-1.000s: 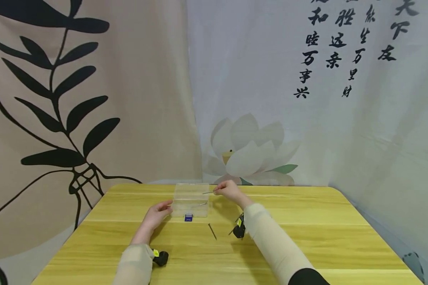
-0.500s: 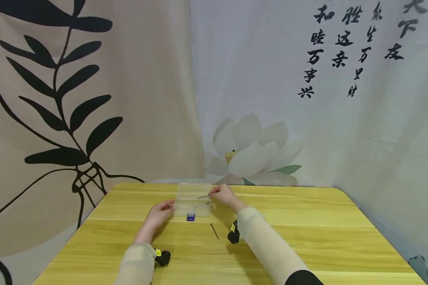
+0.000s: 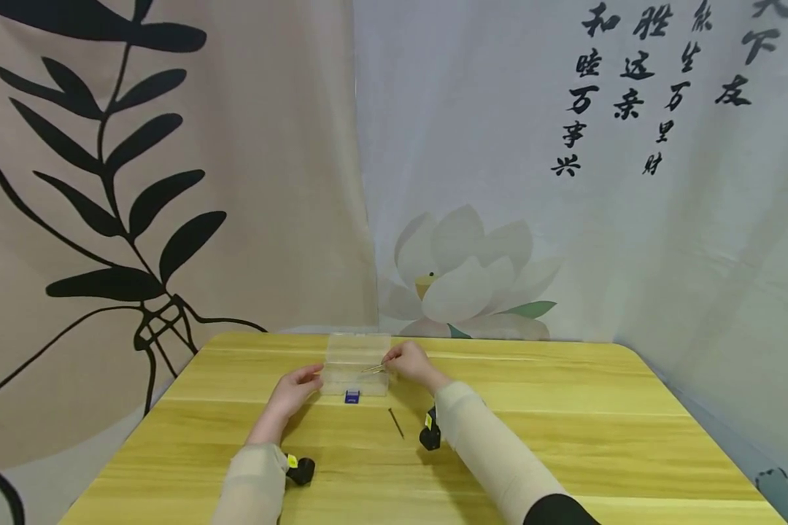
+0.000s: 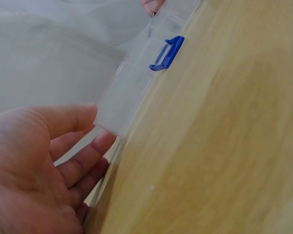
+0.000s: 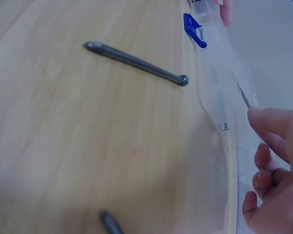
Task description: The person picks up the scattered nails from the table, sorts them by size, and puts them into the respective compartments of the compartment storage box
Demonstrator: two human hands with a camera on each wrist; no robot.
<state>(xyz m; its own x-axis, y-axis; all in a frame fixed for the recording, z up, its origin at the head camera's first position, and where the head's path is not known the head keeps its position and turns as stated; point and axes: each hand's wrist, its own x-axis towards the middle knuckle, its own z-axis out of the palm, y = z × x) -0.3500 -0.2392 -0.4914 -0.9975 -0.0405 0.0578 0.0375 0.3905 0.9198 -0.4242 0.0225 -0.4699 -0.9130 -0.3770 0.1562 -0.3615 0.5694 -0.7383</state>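
Note:
A clear plastic box with its lid raised lies near the far edge of the table, a blue latch on its front. My left hand holds the box's left end, thumb and fingers at its corner in the left wrist view. Over the box's right end, my right hand pinches a thin metal nail between thumb and fingertips. That nail points left into the box; whether it touches the bottom I cannot tell. Another nail lies on the table in front of the box.
In the right wrist view the tip of a further nail shows at the bottom. A black wrist camera hangs under the right sleeve, another camera beside the left one. A printed curtain hangs behind the wooden table.
My right hand has moved left and slightly down, bringing the nail from beside the lid to over the box's front part. The left hand stays at the box.

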